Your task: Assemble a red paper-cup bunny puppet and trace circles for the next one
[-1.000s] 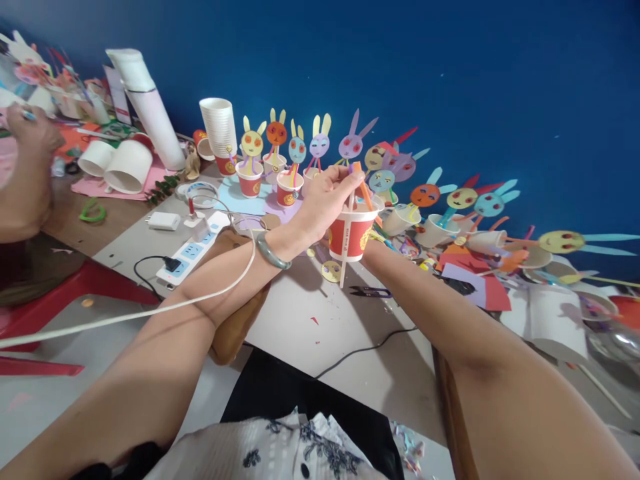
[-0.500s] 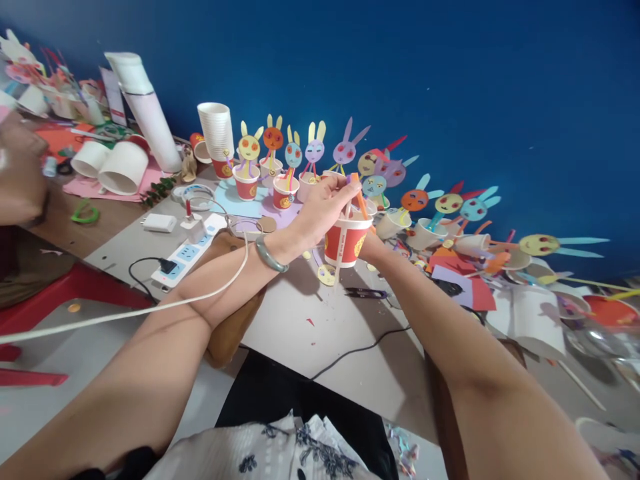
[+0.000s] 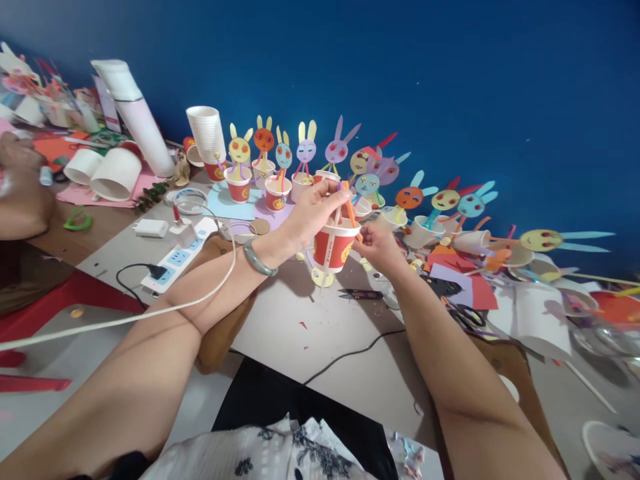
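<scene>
head view: the left hand (image 3: 319, 208) pinches an orange strip (image 3: 351, 213) over the mouth of a red paper cup (image 3: 334, 249), which hangs above the table (image 3: 280, 327). the right hand (image 3: 377, 247) sits at the cup's right side, fingers curled; whether they grip cannot be told. below lie a yellow disc (image 3: 323, 279) and dark snips (image 3: 364, 294). beyond, rabbit-eared figures (image 3: 305, 151) stand in paper cups (image 3: 239, 191) along a blue wall (image 3: 450, 80).

The lettering on the pale band (image 3: 329, 248) down the red cup (image 3: 338, 243) is too small to read. A co-worker's blurred arm (image 3: 23, 213) is cut off at left, a white-rimmed container (image 3: 586, 437) at lower right.
</scene>
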`<state>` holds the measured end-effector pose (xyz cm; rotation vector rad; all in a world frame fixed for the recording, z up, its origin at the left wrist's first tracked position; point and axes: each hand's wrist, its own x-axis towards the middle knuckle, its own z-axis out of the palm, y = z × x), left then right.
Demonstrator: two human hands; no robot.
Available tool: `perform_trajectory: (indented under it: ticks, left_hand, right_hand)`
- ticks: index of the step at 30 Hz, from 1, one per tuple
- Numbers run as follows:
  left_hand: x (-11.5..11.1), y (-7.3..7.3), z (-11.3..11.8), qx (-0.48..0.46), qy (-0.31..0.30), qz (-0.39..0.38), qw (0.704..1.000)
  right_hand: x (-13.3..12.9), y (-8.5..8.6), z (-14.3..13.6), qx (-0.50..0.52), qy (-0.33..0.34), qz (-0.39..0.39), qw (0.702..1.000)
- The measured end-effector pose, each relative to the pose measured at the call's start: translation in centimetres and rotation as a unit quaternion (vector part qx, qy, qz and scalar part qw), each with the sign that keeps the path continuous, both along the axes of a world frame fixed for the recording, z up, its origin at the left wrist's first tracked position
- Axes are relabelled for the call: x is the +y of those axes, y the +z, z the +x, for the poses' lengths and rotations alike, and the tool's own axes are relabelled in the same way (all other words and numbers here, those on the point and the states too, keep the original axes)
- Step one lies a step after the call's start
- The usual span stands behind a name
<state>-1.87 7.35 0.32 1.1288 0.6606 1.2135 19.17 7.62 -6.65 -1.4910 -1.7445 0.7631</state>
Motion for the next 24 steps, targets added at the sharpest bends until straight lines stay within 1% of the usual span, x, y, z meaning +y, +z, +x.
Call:
perform_trajectory:
  ticks: [3,5,7,9,11,13,15,17,21,24]
  left_hand:
    - [-0.4,-0.2,0.2,0.004,-0.02,-0.004,1.0]
    - [-0.9,-0.4,0.5,0.001,-0.027,-0.007,1.0]
    - [-1.6,-0.7,1.0,-0.008,-0.037,-0.007,0.999]
    - [-2.2,-1.2,1.5,-0.023,-0.054,0.002,0.998]
    - [-2.6,-1.6,1.8,-0.024,-0.062,0.024,0.997]
    - [-2.9,-1.9,1.9,-0.007,-0.059,0.042,0.997]
    - [-2.9,-2.0,1.8,0.014,-0.057,0.053,0.997]
    - [-2.9,-1.9,1.8,0.027,-0.061,0.051,0.996]
    - [-2.9,-1.5,1.9,0.017,-0.061,0.019,0.998]
    - [-2.8,-1.1,1.8,0.01,-0.05,0.005,0.999]
  right_hand:
    - [-0.5,0.2,0.0,-0.014,-0.034,0.001,0.999]
    - [-1.2,1.2,-0.2,0.016,-0.047,0.021,0.999]
    - [-2.3,2.7,-0.5,0.072,-0.031,0.041,0.996]
    - [-3.7,4.2,-1.0,0.117,0.004,0.054,0.992]
    - [-4.9,5.4,-1.5,0.123,0.033,0.067,0.99]
    - [-5.7,6.1,-1.9,0.105,0.029,0.076,0.991]
    - [-6.1,6.2,-2.1,0.095,0.022,0.071,0.993]
    - [-6.0,6.1,-2.1,0.111,0.032,0.061,0.991]
    - [-5.9,5.7,-2.4,0.138,0.051,0.049,0.988]
    - [-5.7,5.5,-2.5,0.136,0.036,0.054,0.989]
